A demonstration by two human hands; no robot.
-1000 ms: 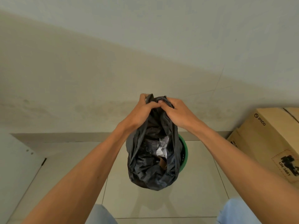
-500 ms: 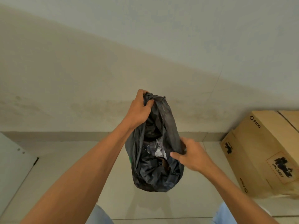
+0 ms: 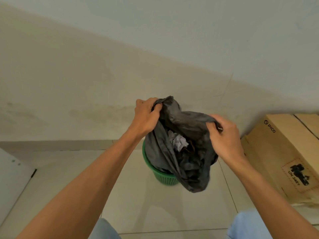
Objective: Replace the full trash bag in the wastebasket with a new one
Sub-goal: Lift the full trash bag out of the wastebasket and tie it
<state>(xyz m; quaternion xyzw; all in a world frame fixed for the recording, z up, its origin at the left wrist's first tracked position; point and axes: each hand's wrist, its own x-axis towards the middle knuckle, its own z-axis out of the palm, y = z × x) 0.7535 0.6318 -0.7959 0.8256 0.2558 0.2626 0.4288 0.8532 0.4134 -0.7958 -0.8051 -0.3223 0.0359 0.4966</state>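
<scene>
The full black plastic trash bag hangs partly above the round green mesh wastebasket, mouth open. Left hand and right hand each clench its rim; crumpled white paper could spill if it tilts.

Trash bag thin crinkled black plastic, faint sheen; wastebasket green plastic mesh; box matt cardboard.

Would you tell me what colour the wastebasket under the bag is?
Green, with a fine mesh wall; the wastebasket shows in the head view.
</scene>
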